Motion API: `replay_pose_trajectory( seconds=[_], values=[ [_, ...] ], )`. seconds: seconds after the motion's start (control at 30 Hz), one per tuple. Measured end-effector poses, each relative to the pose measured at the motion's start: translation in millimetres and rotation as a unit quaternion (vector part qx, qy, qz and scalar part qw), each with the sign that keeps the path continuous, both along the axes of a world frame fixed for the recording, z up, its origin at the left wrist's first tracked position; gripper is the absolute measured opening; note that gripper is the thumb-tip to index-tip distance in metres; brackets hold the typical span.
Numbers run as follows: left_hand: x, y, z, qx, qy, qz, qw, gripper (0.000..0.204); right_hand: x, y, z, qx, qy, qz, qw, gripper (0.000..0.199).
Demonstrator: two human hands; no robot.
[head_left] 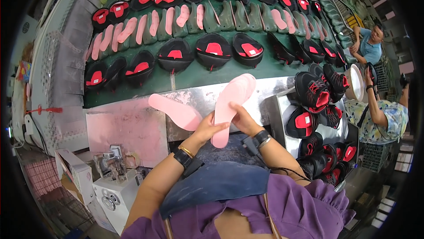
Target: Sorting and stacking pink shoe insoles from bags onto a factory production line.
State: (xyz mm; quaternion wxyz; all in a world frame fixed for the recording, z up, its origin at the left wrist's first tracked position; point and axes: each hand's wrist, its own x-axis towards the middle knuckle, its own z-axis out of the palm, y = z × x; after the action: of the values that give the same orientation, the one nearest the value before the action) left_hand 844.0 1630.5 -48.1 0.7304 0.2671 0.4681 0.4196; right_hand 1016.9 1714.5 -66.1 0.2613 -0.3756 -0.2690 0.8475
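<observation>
My left hand grips a pink insole that points left over the metal bench edge. My right hand holds a second pink insole, which stands tilted up and to the right. Both hands meet at the insoles' lower ends, close to my chest. Each wrist wears a black band, and the left also has a gold bangle.
A green conveyor belt carries rows of black-and-red shoes, green lasts and pink insoles. More black-and-red shoes pile on a metal tray at right. Two people work at far right. A white machine stands lower left.
</observation>
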Motion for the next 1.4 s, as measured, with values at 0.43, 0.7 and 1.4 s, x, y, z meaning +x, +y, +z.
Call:
replay_pose_trajectory(
  seconds=[0.43, 0.7, 1.4],
  values=[
    [26.9, 63.8, -40.1, 0.368, 0.591, -0.187, 0.693, 0.026, 101.0, 34.5, 43.8, 0.564, -0.44, 0.275, 0.643, 0.073],
    [18.9, 67.1, -80.2, 0.247, 0.685, -0.184, 0.66, 0.038, 49.3, 21.1, -37.9, 0.584, -0.533, 0.235, 0.566, 0.043],
    [17.6, 64.3, 81.3, 0.386, 0.456, -0.118, 0.793, 0.057, 34.5, -9.3, -55.7, 0.423, -0.239, -0.065, 0.872, 0.044]
  ],
)
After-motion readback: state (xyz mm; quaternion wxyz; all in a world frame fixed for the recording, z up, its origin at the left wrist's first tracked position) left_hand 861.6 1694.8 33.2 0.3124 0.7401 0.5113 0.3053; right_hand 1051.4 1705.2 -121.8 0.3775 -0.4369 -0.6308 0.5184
